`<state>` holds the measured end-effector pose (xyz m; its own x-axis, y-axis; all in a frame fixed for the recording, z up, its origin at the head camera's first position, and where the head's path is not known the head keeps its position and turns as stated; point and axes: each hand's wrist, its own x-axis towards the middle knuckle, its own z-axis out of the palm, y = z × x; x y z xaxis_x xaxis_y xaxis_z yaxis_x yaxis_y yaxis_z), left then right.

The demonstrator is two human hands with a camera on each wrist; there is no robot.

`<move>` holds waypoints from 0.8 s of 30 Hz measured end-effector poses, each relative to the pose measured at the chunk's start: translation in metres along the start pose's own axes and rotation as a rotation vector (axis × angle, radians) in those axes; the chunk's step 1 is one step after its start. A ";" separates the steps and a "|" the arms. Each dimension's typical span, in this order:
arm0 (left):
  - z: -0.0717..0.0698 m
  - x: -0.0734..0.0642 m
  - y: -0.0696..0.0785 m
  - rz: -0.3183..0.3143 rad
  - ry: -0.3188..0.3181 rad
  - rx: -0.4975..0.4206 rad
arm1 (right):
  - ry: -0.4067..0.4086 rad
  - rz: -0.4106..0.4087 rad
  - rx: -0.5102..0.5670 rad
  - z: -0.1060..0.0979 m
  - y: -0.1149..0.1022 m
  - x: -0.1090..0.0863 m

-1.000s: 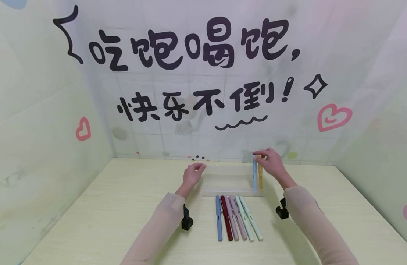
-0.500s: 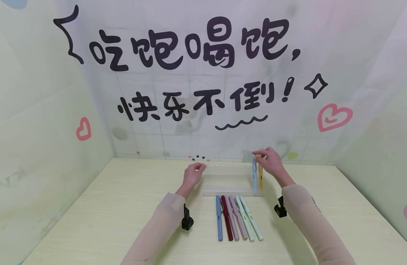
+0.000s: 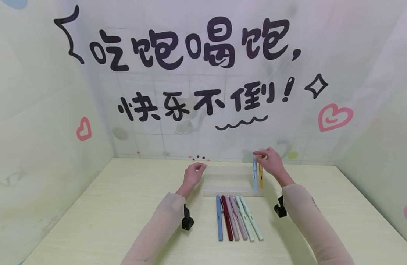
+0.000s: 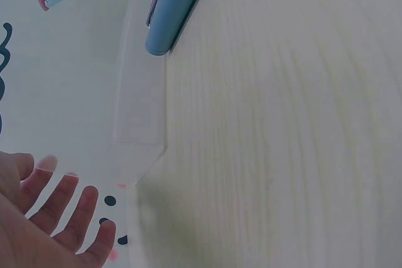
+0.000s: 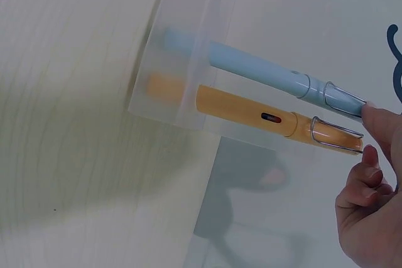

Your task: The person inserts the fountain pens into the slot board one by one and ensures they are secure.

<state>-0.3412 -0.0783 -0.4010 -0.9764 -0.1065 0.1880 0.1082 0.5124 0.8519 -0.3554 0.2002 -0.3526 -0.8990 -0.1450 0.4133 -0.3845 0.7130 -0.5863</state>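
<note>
A translucent pen stand [image 3: 228, 180] rests upright on the table, with a scalloped top edge and a front trough. My left hand [image 3: 192, 175] pinches its upper left corner between thumb and forefinger, the other fingers spread in the left wrist view. In the stand's right end, a light blue pen [image 5: 264, 72] and an orange pen [image 5: 242, 112] stand side by side, tips behind the frosted trough wall. My right hand [image 3: 271, 162] pinches the clip end of the light blue pen from above, the orange pen's cap close beside its fingers.
In front of the stand lie several capped pens: a blue one [image 3: 219, 217], a dark red one [image 3: 227, 219], mauve ones [image 3: 233, 219] and pale green ones [image 3: 251, 219]. A printed cloth wall [image 3: 163, 147] rises behind the table [image 3: 107, 213].
My right forearm has shifted slightly inward since the first frame. Both hands keep their places on the stand and the light blue pen; the pens have not moved.
</note>
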 end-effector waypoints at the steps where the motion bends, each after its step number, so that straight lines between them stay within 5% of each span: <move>1: 0.000 0.000 0.000 0.000 -0.002 0.000 | -0.002 0.003 -0.001 0.000 0.000 0.000; 24: 0.000 0.001 -0.001 0.003 -0.012 -0.015 | -0.006 -0.004 -0.020 -0.004 0.001 0.001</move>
<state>-0.3421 -0.0794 -0.4020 -0.9783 -0.0943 0.1846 0.1138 0.4999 0.8586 -0.3554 0.2032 -0.3499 -0.8986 -0.1520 0.4116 -0.3842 0.7258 -0.5706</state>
